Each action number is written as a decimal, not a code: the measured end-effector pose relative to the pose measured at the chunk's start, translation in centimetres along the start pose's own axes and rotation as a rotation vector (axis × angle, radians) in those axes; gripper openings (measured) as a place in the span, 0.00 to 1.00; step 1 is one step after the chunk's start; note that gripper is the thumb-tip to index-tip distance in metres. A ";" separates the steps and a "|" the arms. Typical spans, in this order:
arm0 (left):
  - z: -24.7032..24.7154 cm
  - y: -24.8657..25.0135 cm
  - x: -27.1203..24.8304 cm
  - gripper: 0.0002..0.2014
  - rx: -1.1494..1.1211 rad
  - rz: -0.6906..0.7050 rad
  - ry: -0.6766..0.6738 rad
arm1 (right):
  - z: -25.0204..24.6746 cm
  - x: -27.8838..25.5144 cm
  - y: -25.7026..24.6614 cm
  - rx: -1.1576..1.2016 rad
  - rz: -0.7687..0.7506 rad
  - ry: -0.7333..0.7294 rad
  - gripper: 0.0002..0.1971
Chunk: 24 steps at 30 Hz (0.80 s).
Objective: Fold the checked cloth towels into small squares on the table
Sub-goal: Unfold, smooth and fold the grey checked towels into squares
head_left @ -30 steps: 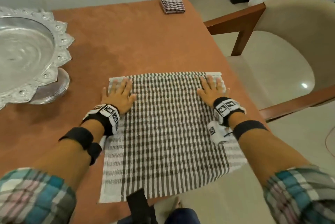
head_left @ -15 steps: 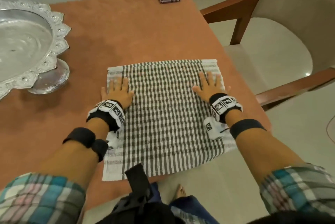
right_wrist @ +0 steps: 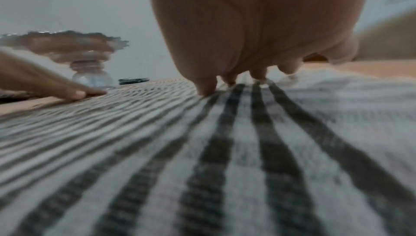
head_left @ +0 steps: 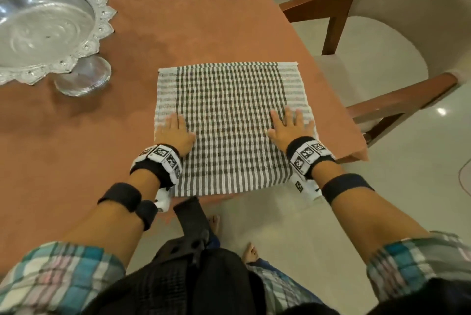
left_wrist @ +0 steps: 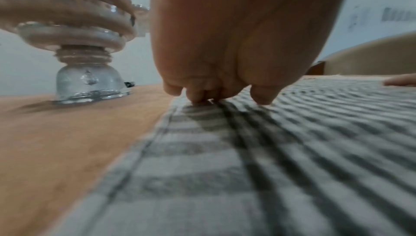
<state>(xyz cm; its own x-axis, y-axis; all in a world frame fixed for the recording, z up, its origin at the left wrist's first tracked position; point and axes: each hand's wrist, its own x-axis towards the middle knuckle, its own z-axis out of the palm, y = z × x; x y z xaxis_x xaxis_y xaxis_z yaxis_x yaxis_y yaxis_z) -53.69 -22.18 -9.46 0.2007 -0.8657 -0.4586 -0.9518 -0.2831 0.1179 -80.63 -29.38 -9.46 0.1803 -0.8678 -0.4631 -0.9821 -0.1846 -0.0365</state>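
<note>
Head view: both flat hands, left hand [head_left: 175, 133] and right hand [head_left: 290, 128], on checked towel [head_left: 229, 100].

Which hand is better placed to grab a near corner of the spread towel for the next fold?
Roughly equal, slight edge to the left hand: it lies flat beside the checked towel's left edge on the table, with that near corner just behind its wrist. The right hand lies flat slightly further inboard.

the towel [head_left: 229, 121] is woven cloth, matt and ribbed, coarse up close. the table [head_left: 178, 24] has a matt, slightly fuzzy orange surface. the footed tray [head_left: 48, 32] is shiny embossed metal. the chair [head_left: 382, 34] has glossy wood arms and pale matt upholstery.
</note>
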 end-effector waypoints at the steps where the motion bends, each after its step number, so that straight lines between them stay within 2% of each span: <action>1: 0.5 1.6 -0.5 0.30 -0.019 0.085 0.018 | 0.0 -0.4 -1.3 -0.033 -0.040 0.050 0.30; 3: 2.2 4.3 -1.9 0.29 -0.026 0.195 -0.006 | 0.9 -1.9 -4.4 -0.063 -0.183 0.087 0.29; 6: 3.7 3.4 -3.4 0.30 0.009 0.152 -0.021 | 4.0 -4.4 -5.1 -0.022 -0.282 0.021 0.28; 8: 3.9 1.1 -4.2 0.30 -0.001 0.091 -0.021 | 5.3 -5.3 -2.1 0.014 -0.237 0.046 0.27; 11: 4.0 -1.1 -5.6 0.31 -0.008 -0.024 0.003 | 5.2 -5.8 2.3 0.052 -0.068 0.048 0.29; 13: 4.8 0.3 -6.9 0.32 0.003 0.032 0.041 | 5.2 -6.2 2.9 0.053 -0.009 0.092 0.32; 14: 5.5 1.6 -7.5 0.31 0.013 0.102 0.039 | 5.4 -6.6 2.2 0.046 -0.049 0.128 0.33; 16: 7.0 4.2 -8.6 0.30 0.037 0.204 0.019 | 6.6 -7.9 -0.2 -0.013 -0.236 0.167 0.34; 17: 7.5 4.8 -9.0 0.30 0.041 0.212 0.017 | 7.5 -8.5 -1.3 -0.052 -0.326 0.166 0.35; 19: 7.9 4.6 -9.4 0.30 0.044 0.195 0.017 | 8.7 -8.8 -1.6 -0.105 -0.399 0.184 0.37; 21: 7.8 2.9 -10.0 0.32 0.064 0.185 0.001 | 9.0 -8.2 0.2 -0.120 -0.367 0.225 0.42; 24: 7.5 0.0 -10.7 0.36 0.049 0.141 -0.010 | 9.3 -7.3 4.4 -0.057 -0.170 0.310 0.45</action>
<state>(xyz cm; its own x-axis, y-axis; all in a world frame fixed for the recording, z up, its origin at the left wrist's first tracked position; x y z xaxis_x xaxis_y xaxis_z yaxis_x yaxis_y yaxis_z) -57.56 -9.77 -11.15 0.0621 -0.8912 -0.4494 -0.9807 -0.1382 0.1386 -86.81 -19.57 -14.52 0.3572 -0.9196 -0.1637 -0.9337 -0.3561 -0.0368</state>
